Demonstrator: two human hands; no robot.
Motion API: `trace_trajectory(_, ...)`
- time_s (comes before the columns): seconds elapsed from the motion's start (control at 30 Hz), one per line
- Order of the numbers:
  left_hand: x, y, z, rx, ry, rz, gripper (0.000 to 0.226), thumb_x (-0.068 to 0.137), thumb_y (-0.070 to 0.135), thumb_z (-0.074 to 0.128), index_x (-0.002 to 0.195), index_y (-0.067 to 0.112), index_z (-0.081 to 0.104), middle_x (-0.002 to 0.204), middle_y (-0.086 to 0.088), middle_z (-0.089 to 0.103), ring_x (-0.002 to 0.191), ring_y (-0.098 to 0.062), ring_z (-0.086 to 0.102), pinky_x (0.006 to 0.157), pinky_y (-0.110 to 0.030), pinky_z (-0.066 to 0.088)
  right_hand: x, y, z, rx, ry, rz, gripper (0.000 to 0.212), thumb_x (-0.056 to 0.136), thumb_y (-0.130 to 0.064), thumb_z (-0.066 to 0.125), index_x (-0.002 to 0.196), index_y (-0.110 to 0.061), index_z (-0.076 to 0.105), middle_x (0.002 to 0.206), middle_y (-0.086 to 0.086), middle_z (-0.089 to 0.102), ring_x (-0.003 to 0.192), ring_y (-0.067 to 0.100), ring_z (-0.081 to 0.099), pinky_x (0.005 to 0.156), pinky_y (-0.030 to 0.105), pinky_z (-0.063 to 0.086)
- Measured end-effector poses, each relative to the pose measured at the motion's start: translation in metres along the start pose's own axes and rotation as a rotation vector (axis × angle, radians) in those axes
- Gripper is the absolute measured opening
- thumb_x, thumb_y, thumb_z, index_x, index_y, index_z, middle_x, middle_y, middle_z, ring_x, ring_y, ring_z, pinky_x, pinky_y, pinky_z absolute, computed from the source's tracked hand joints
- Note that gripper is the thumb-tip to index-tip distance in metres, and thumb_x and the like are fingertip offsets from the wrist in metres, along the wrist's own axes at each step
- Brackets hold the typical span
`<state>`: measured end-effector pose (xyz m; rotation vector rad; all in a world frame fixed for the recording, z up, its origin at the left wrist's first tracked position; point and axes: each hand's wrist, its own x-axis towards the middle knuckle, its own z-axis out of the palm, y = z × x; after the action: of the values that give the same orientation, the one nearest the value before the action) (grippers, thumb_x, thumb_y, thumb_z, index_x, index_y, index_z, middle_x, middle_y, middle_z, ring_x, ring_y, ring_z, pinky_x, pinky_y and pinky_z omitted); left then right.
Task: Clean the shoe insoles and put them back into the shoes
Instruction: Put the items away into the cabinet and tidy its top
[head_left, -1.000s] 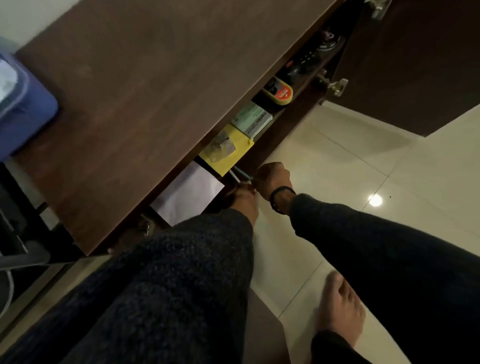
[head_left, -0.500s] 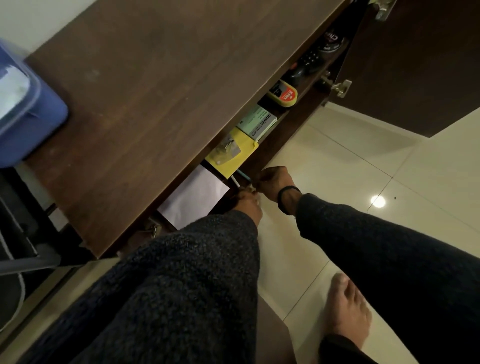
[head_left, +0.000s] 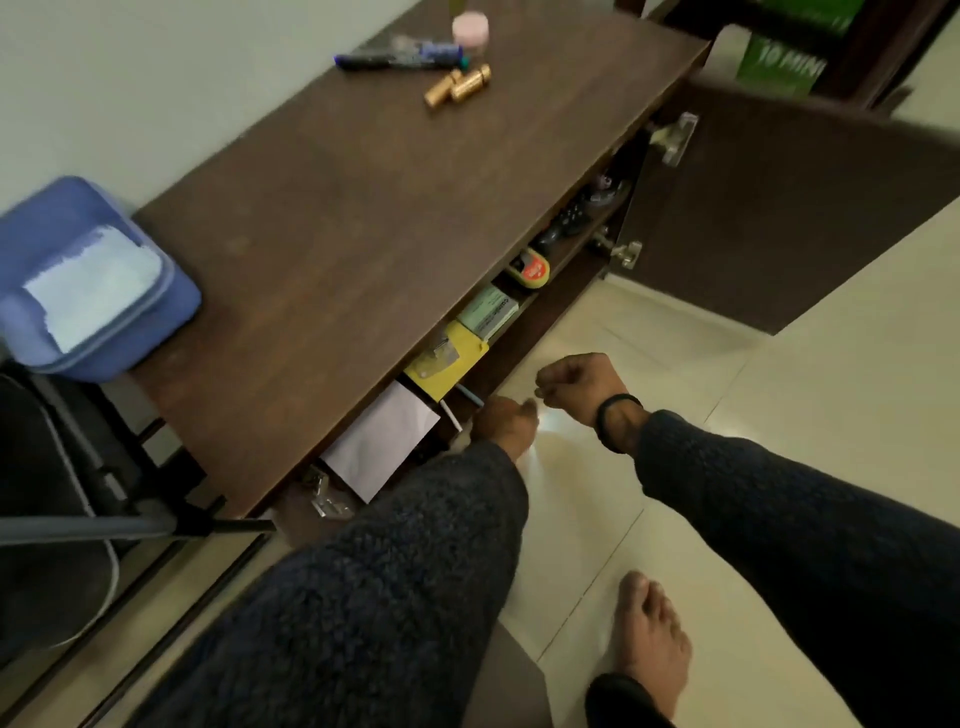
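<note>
No shoe or insole is in view. My left hand (head_left: 503, 422) hangs at the front edge of the open cabinet shelf (head_left: 566, 254), right beside a blue pen (head_left: 470, 396) and a white pen (head_left: 451, 415) that stick out from it. Its fingers point down and are hidden behind its back. My right hand (head_left: 577, 385), with a black band on the wrist, is over the floor just right of the left hand. Its fingers are curled into a loose fist, and I see nothing in them.
The brown cabinet top (head_left: 363, 208) carries a blue lidded box (head_left: 88, 280), markers (head_left: 400, 56), gold tubes (head_left: 457, 85) and a pink jar (head_left: 470, 26). The shelf holds white paper (head_left: 384, 441), a yellow pack (head_left: 447, 353), a green box (head_left: 488, 312) and a tin (head_left: 532, 269). The cabinet door (head_left: 779, 208) stands open at the right. My bare foot (head_left: 654, 629) is on pale tiles.
My right hand has drawn away from the pens, to the right and off the shelf edge. The left hand stays near them. The view has tilted up, showing more of the cabinet top.
</note>
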<state>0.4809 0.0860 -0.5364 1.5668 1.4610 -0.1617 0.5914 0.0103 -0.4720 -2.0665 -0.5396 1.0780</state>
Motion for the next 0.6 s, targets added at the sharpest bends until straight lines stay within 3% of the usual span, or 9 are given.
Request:
trace_trajectory(0.1, -0.072, 0.070, -0.046, 0.249, -0.167, 0.248, 0.033, 0.095, 0.037, 0.060, 0.098, 0.007, 0.073, 0.088, -0.012, 0.075, 0.076, -0.028, 0.073, 0.071, -0.035, 0.062, -0.018, -0.032, -0.033, -0.057, 0.076, -0.035, 0.014, 0.083, -0.001, 0.071, 0.088, -0.012, 0.077, 0.085, 0.002, 0.077, 0.083, 0.014, 0.074, 0.086, 0.041, 0.061)
trace_trajectory(0.17, -0.099, 0.106, -0.078, 0.335, -0.150, 0.373, 0.029, 0.096, 0.033, 0.057, 0.091, 0.008, 0.072, 0.077, -0.012, 0.074, 0.063, -0.026, 0.072, 0.062, -0.031, 0.059, -0.032, -0.065, -0.052, -0.124, 0.142, -0.090, 0.012, 0.082, -0.006, 0.071, 0.079, -0.017, 0.076, 0.081, -0.002, 0.076, 0.081, 0.014, 0.072, 0.082, 0.042, 0.062)
trace_trajectory(0.3, -0.136, 0.162, -0.133, 0.339, -0.082, 0.624, 0.025, 0.097, 0.022, 0.056, 0.085, 0.005, 0.070, 0.077, -0.015, 0.074, 0.068, -0.030, 0.072, 0.052, -0.027, 0.051, -0.052, -0.141, -0.081, -0.204, 0.289, -0.238, 0.013, 0.084, -0.012, 0.067, 0.078, -0.019, 0.075, 0.081, -0.003, 0.072, 0.080, 0.015, 0.068, 0.080, 0.038, 0.060)
trace_trajectory(0.4, -0.153, 0.189, -0.159, 0.290, 0.009, 0.711, 0.023, 0.092, 0.022, 0.065, 0.078, 0.005, 0.071, 0.075, -0.013, 0.074, 0.073, -0.030, 0.071, 0.062, -0.033, 0.056, -0.059, -0.189, -0.093, -0.177, 0.421, -0.345, 0.011, 0.088, -0.014, 0.065, 0.087, -0.019, 0.074, 0.087, -0.001, 0.072, 0.084, 0.014, 0.067, 0.080, 0.033, 0.058)
trace_trajectory(0.47, -0.152, 0.202, -0.176, 0.229, 0.137, 0.720, 0.018, 0.089, 0.022, 0.066, 0.075, 0.011, 0.070, 0.079, -0.008, 0.073, 0.080, -0.029, 0.072, 0.068, -0.032, 0.057, -0.053, -0.212, -0.096, -0.172, 0.491, -0.433, 0.009, 0.087, -0.015, 0.065, 0.090, -0.018, 0.073, 0.089, 0.000, 0.071, 0.088, 0.018, 0.067, 0.083, 0.038, 0.058)
trace_trajectory(0.6, -0.127, 0.210, -0.218, 0.231, 0.466, 0.722, 0.012, 0.093, 0.032, 0.066, 0.098, 0.025, 0.074, 0.102, -0.003, 0.074, 0.095, -0.023, 0.070, 0.087, -0.038, 0.058, -0.023, -0.242, -0.094, -0.257, 0.435, -0.448, 0.018, 0.088, -0.021, 0.070, 0.106, -0.020, 0.071, 0.106, 0.001, 0.070, 0.103, 0.021, 0.065, 0.095, 0.044, 0.056)
